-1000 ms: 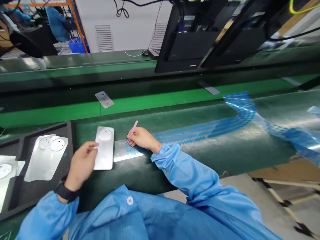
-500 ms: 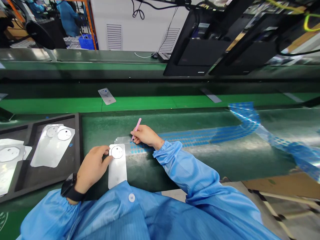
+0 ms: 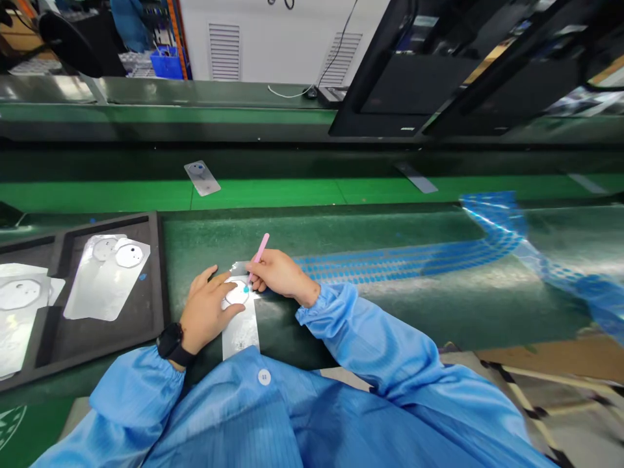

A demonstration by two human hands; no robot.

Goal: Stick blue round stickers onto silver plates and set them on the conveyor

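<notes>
A thin silver-white phone back panel (image 3: 241, 328) with a round white camera area lies on the bench in front of me. My left hand (image 3: 207, 312) rests over its upper left part, thumb and fingers apart around the circle. Pink tweezers (image 3: 260, 252) are pinched in my right hand (image 3: 280, 276), their tip down at the right side of the circle. At that tip is a small blue dot sticker (image 3: 246, 290). A clear strip with rows of blue dots (image 3: 380, 263) runs right from beneath my right hand.
To the left stands a dark divided tray (image 3: 160, 279) with several silver panels (image 3: 102, 286). A green conveyor belt (image 3: 292, 193) beyond the bench carries another panel (image 3: 202, 178). Black monitors (image 3: 390, 84) overhang the back right. A cardboard piece (image 3: 536, 357) sits at the lower right.
My right hand has moved the tweezers left from the dot strip onto the panel's circle, with a blue dot at the tip. My left hand has shifted right, farther over the panel.
</notes>
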